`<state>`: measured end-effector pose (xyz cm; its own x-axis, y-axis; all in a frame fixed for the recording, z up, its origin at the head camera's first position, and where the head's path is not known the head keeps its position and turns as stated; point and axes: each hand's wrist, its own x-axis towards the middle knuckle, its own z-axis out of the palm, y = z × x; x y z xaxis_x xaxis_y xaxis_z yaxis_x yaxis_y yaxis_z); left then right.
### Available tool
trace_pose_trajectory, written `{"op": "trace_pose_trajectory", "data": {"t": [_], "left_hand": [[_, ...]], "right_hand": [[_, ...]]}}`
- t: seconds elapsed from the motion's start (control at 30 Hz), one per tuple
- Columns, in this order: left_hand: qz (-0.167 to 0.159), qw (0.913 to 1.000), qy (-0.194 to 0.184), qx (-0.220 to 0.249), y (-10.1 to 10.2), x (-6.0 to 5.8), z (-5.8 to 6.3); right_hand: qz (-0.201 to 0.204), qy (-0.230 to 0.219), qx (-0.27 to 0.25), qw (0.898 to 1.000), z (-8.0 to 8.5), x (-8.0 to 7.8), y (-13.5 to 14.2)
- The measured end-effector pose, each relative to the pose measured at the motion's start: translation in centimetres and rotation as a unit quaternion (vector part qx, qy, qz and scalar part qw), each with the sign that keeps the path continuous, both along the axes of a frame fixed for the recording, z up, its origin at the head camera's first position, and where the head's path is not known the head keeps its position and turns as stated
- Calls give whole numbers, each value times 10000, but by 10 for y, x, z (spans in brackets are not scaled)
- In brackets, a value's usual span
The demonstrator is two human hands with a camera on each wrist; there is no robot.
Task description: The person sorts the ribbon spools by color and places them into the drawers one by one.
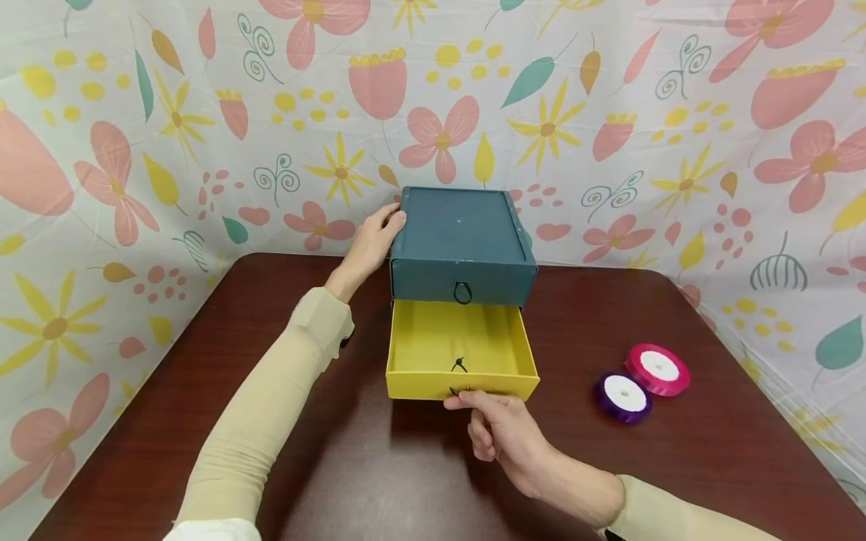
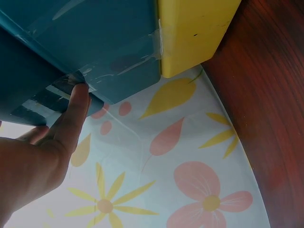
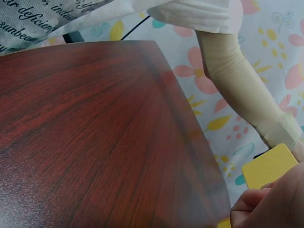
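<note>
A dark teal drawer box (image 1: 460, 225) stands at the back of the table, a black loop on its front. Below that front, a yellow drawer (image 1: 413, 385) is pulled out toward me, with a black knotted cord inside. My left hand (image 1: 370, 242) rests against the box's left side; in the left wrist view its finger (image 2: 78, 111) touches the teal wall near clear tape. At the yellow front, my right hand (image 1: 507, 432) pinches the small black pull loop (image 1: 456, 391) with its fingertips, the other fingers curled. In the right wrist view that hand (image 3: 273, 204) partly hides the drawer.
To the right lie two ribbon spools, one pink (image 1: 659, 368) and one purple (image 1: 624, 398), close together on the dark red-brown table (image 1: 325, 466). A flower-patterned curtain (image 1: 575, 113) hangs behind the table and at its sides.
</note>
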<state>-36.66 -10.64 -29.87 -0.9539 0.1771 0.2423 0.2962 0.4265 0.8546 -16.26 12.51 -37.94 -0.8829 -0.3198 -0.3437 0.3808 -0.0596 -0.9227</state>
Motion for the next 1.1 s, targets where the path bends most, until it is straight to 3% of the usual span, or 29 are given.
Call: {"op": "trace_pose_trajectory", "data": {"t": [1.1], "left_hand": [[-52,10000,48,44,0,-1,-1]], "right_hand": [[300,111,119,9994,-7,18,4]]}}
